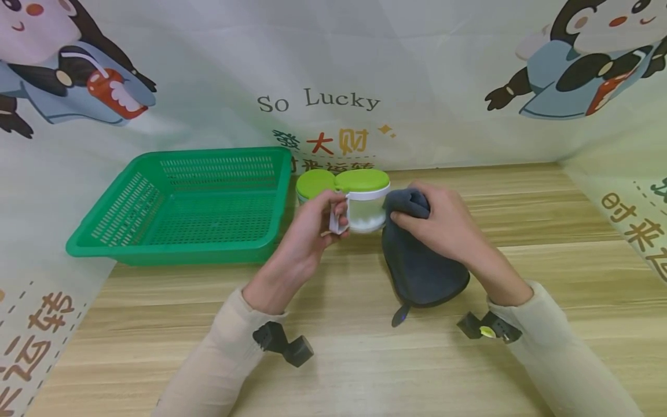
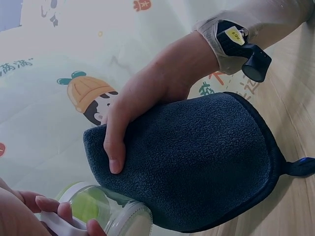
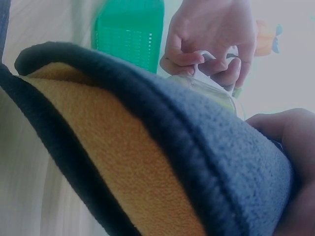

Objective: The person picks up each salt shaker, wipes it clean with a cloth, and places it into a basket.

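My left hand (image 1: 304,234) grips the white handle (image 2: 59,223) of a clear jar (image 1: 366,214) with a bright green lid (image 1: 362,180). The jar is held up over the table's back part. A folded dark grey cloth (image 1: 419,263) hangs from my right hand (image 1: 443,223), which pinches it near its top. In the right wrist view the cloth's orange inner side (image 3: 118,152) shows between its dark edges. The cloth's upper left edge is right at the jar's side. Behind my left hand stands a second green-lidded jar (image 1: 314,184), mostly hidden.
A green plastic basket (image 1: 179,255) sits at the back left of the wood-grain table (image 1: 359,353), its slotted sides rising to a wide rim. A printed sheet (image 1: 443,133) stands as a wall behind the table and along the sides.
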The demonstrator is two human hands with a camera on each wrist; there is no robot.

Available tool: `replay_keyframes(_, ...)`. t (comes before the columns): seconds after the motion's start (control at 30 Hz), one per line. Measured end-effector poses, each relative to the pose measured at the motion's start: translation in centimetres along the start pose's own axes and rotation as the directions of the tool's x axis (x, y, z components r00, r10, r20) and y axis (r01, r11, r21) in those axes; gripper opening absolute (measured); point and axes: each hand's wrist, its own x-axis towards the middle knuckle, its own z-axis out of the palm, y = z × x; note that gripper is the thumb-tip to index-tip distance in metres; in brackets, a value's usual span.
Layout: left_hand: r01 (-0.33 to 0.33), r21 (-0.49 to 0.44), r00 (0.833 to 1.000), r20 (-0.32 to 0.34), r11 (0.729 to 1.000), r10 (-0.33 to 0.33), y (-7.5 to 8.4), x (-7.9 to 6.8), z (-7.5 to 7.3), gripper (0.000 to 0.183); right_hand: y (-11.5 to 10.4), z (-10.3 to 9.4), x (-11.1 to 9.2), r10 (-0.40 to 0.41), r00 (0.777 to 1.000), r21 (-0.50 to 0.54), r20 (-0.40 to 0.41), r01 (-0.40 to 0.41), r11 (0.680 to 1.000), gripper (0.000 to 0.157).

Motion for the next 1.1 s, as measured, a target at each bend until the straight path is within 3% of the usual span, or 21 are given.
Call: replay_keyframes(1.1, 0.028, -0.006, 1.0, -0.009, 1.0, -0.028, -0.73, 0.29, 0.04, 0.021, 0.52, 0.7, 0.3, 0.002, 1.0, -0.013, 0.019, -0.002, 1.0, 0.019)
